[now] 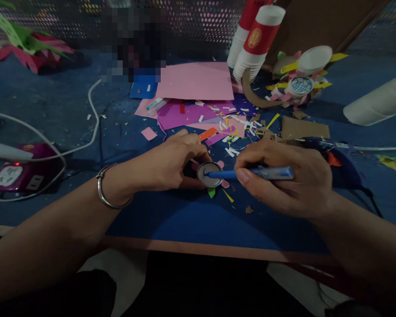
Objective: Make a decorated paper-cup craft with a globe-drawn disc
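My left hand (181,163) grips a small paper cup (210,169) by its side, its round white face turned up toward me. Pink and green paper petals stick out around the cup's rim. In my right hand (284,176) is a blue marker (267,173), held between thumb and fingers. The marker's tip touches the white face, where a short blue line shows. Part of the cup is hidden behind my left fingers.
Paper scraps (231,127) and pink paper sheets (194,81) lie beyond my hands. Tall stacks of paper cups (262,35) stand behind, beside a finished-looking cup flower (302,84). A purple power strip (29,169) with a white cable sits left; a glue gun (345,169) lies right.
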